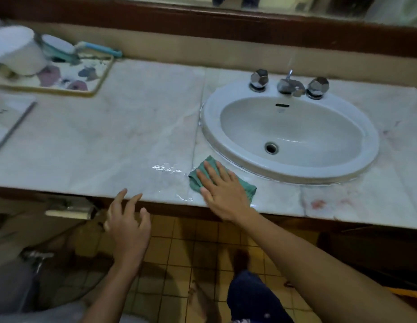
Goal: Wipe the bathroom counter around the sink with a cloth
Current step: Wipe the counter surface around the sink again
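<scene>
Head view: my right hand (pixel 222 190) lies flat, fingers spread, pressing the green cloth (pixel 246 186) onto the bench (pixel 109 141) at the sink's (pixel 366 159) seven o'clock. My left hand (pixel 128 226) hovers empty, fingers apart. Risk: the puddle (pixel 170 170) at nine o'clock could get pushed over the edge.

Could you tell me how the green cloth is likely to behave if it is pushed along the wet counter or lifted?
The green cloth lies folded and flat under the right hand, so it is probably soft and would droop if lifted. Water glistens beside it on the counter, so it should glide easily and likely grow heavier as it soaks.
</scene>
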### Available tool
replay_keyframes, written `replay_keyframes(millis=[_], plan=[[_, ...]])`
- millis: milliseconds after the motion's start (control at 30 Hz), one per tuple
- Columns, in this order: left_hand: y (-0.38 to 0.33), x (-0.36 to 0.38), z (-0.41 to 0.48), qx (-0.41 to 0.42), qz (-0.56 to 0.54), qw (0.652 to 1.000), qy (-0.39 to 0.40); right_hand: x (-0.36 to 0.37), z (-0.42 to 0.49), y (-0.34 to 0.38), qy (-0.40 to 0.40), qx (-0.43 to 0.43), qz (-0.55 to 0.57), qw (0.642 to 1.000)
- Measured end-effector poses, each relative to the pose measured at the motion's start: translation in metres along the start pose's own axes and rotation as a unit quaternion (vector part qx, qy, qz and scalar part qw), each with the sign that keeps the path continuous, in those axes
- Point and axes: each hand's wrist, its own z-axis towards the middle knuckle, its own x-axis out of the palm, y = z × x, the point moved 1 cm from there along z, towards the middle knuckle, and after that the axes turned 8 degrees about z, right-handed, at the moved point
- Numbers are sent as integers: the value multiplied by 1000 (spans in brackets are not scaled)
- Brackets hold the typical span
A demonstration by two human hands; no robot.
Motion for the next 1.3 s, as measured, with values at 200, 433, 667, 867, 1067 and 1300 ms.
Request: replay_keyframes(millis=[200,433,667,867,1067,1300], plan=[[18,-10,41,-29,12,1000,-5,5,12,16,-42,99,18,994],[31,-3,118,-70,47,996,-32,9,90,42,2,-14,41,999],[60,6,173,-94,134,986,-10,-8,249,34,-31,96,55,993],[62,9,172,-95,130,987,-24,-25,347,21,-34,166,44,985],[63,9,174,-99,100,988,-56,10,267,94,-1,12,28,1000],[65,7,173,-102,100,989,-43,7,190,66,62,-184,-46,980]])
